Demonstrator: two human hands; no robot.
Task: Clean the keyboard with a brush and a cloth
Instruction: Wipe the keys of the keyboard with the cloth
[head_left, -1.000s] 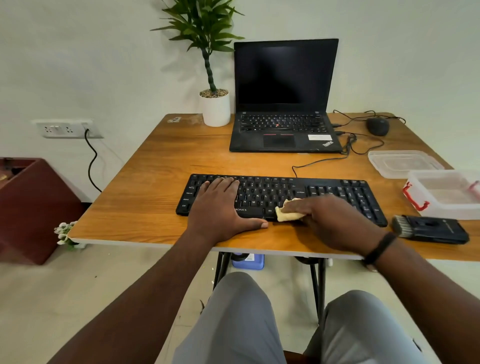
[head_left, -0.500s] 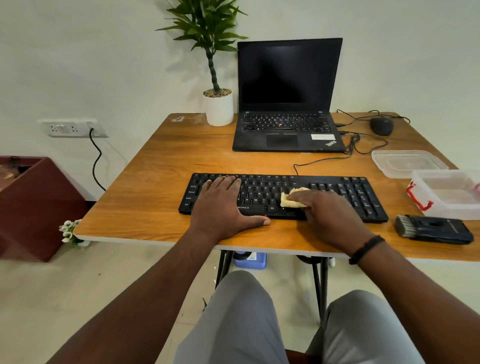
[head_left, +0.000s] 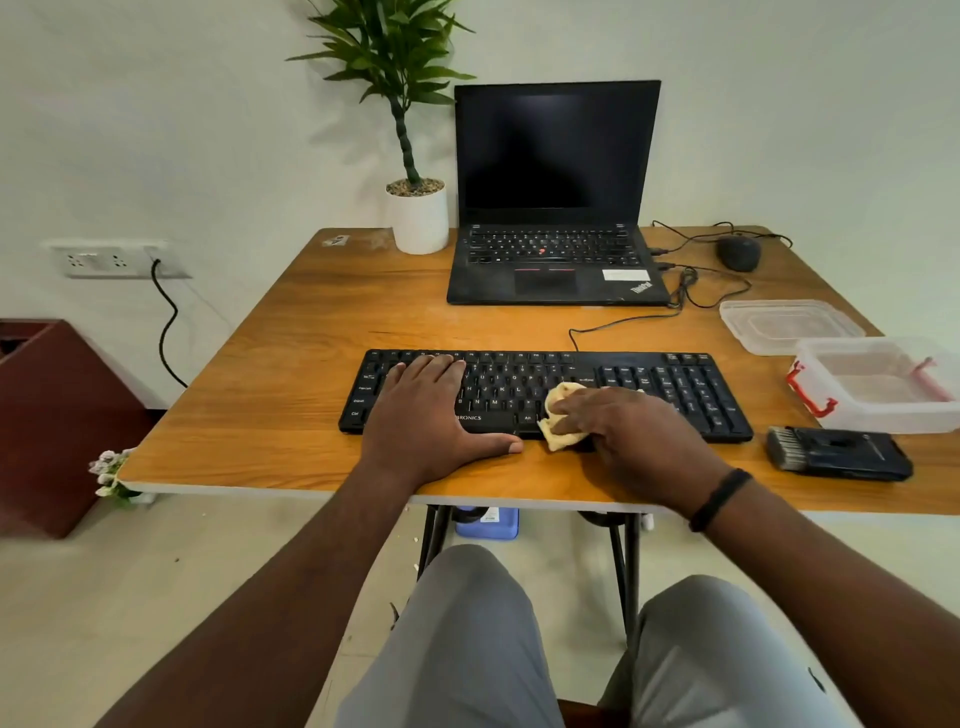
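Two hands on one keyboard; right hand grips one cloth.

1. Keyboard lies on table, near its front edge.
2. Laptop behind keyboard; potted plant just left of laptop.
3. Mouse right of laptop.
4. Brush right of keyboard; container and lid behind brush.
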